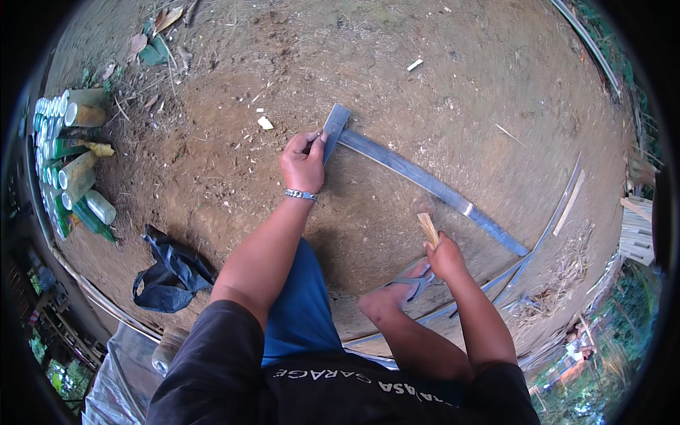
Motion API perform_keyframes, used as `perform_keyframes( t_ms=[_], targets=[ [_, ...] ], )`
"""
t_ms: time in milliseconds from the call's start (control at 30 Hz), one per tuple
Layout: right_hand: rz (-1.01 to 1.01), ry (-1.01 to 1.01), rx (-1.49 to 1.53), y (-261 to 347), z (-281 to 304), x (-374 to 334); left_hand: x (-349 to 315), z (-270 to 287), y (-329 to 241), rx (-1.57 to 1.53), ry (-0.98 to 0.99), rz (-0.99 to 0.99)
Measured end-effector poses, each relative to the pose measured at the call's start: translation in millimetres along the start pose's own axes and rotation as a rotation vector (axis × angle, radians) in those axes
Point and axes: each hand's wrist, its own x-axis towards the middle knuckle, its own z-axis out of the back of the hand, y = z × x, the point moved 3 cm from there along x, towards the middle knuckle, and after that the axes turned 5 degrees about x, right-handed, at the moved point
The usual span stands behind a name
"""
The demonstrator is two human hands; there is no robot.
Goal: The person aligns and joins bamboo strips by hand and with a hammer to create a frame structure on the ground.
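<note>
My left hand [303, 164], with a chain bracelet at its wrist, is closed on a short flat grey bar [338, 119] held at a slant over the bare ground. Against the bar's side lies one end of a long, narrow grey strip [418, 175], which runs down to the right and has a pale mark near its far part. My right hand [446, 256] is wrapped round a short piece of split wood [428, 228], whose pale end sticks up out of the fist. This hand is just above my sandalled foot [416, 278] and apart from the strip.
Several glass bottles and jars [83, 166] lie stacked at the left edge. A black plastic bag [170, 273] rests near my left arm. Pale wood chips [265, 122] and dry leaves [138, 44] are scattered on the dirt. Thin strips [556, 205] curve along the right side.
</note>
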Motion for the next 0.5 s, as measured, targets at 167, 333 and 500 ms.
perform_keyframes(
  t_ms=[167, 333, 500],
  targets=[
    [-0.018, -0.02, 0.107, -2, -11, 0, 1, -13, -1, 0.155, -0.071, -0.254],
    [-0.049, -0.029, 0.159, -4, -20, 1, 5, -20, -1, 0.278, -0.09, -0.352],
    [-0.04, -0.049, 0.158, -10, -26, 3, 3, -22, 4, 0.344, -0.119, -0.436]
  ],
)
